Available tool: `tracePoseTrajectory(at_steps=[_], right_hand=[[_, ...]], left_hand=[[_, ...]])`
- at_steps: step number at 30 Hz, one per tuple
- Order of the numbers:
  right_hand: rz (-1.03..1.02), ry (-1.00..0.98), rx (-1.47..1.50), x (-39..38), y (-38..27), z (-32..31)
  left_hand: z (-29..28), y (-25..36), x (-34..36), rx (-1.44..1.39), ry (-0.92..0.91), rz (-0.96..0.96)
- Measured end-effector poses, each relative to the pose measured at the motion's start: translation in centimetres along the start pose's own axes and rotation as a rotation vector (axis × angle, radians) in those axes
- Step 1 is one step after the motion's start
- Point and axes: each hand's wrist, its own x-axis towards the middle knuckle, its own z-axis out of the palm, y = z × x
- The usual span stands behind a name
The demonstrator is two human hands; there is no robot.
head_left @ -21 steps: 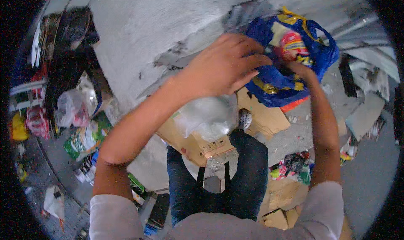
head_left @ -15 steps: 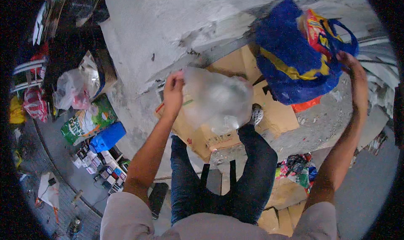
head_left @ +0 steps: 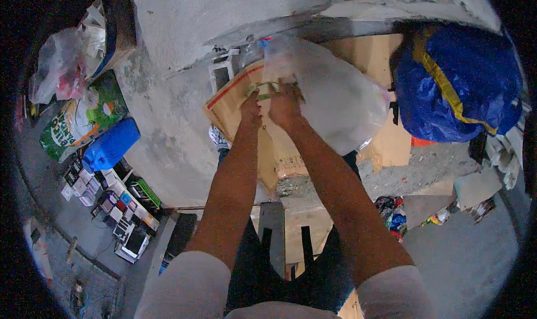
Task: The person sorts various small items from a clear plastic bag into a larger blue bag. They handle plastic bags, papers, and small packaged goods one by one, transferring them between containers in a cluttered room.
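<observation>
My left hand (head_left: 252, 110) and my right hand (head_left: 284, 107) are close together over a tan cardboard sheet (head_left: 235, 98) with a red line along its edge. The fingers of both look curled in. A thin green strip (head_left: 263, 88) runs by the fingertips; whether it is gripped I cannot tell. Directly right of my right hand a large, puffed-out clear plastic bag (head_left: 349, 101) lies over the cardboard. Its left end is blurred and overlaps the fingers of that hand.
A full blue bag with a yellow stripe (head_left: 453, 90) stands at the right. To the left are a blue container (head_left: 112, 144), a green printed sack (head_left: 84, 115) and several small boxes and devices (head_left: 120, 204). A rough concrete wall (head_left: 184, 17) rises beyond the cardboard.
My right hand has let go of the blue bag and come across to my left hand. The clear bag now spreads farther right. The view has shifted.
</observation>
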Motion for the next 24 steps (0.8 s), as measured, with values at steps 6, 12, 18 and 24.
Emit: tracePoseTrajectory(at_steps=[6, 12, 18, 24], right_hand=[[0.351, -0.172, 0.491, -0.4, 7.7, 3.6], [0.253, -0.350, 0.459, -1.3, 9.2, 1.5], [0.582, -0.604, 0.776, -3.9, 7.3, -2.3], [0.047, -0.328, 0.771, -9.3, 12.6, -4.0]], left_hand=[[2.1, 0.2, -4.7, -0.287, -0.236, 0.045], [1.6, -7.6, 1.1, 0.186, -0.446, 0.374], [5.7, -4.5, -3.0, 0.218, -0.288, 0.245], [7.2, 11.1, -21.5, 0.602, -0.289, 0.439]])
